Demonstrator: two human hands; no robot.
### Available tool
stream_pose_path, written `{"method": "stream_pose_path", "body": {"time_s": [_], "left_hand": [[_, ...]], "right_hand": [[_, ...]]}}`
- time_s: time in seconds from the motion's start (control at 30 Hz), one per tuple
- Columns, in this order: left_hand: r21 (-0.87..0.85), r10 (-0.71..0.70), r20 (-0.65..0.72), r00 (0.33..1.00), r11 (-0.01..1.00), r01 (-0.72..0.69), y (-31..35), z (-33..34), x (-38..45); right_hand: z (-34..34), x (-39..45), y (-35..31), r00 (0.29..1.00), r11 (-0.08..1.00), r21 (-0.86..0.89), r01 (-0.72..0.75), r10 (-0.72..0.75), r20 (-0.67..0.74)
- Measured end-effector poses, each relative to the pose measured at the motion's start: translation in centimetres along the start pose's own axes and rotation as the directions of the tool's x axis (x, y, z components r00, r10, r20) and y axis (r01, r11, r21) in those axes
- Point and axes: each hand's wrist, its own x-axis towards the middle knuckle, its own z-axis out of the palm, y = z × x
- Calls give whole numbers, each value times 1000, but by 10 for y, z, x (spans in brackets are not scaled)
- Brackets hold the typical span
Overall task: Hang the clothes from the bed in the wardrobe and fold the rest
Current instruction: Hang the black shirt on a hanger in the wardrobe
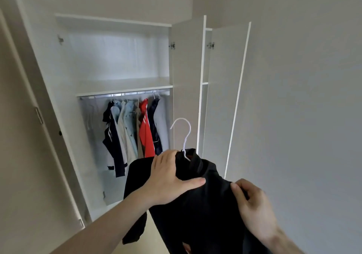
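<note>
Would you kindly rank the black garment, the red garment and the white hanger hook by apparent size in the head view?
1. black garment, though nearest the camera
2. red garment
3. white hanger hook

The black garment (195, 204) runs off the bottom edge, its hem unseen; it hides all but the hook and neck of the white hanger (183, 134); the left hand (168, 177) has its fingertips buried behind the collar; the hanging clothes (133, 132) overlap, each partly covered.

Rail (125, 94) at frame centre is crowded with clothes (133, 128); bare rail shows left of them. Open door (188, 81) stands just right.
</note>
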Motion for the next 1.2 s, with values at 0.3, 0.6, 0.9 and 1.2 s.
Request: {"method": "stream_pose_path", "body": {"time_s": [0.3, 0.6, 0.9, 1.2], "left_hand": [[18, -36, -240, 970, 999, 42, -99, -36, 82], [-28, -114, -257, 960, 994, 110, -188, -44, 168], [26, -351, -285, 892, 928, 373, -254, -49, 256], [-111, -530, -447, 720, 832, 544, -325, -64, 251]], "right_hand": [[100, 82, -25, 978, 995, 84, 45, -61, 199], [173, 186, -40, 790, 978, 206, -41, -95, 606], [256, 300, -37, 790, 920, 361, -149, -109, 603], [355, 384, -40, 683, 893, 407, -190, -178, 708]]}}
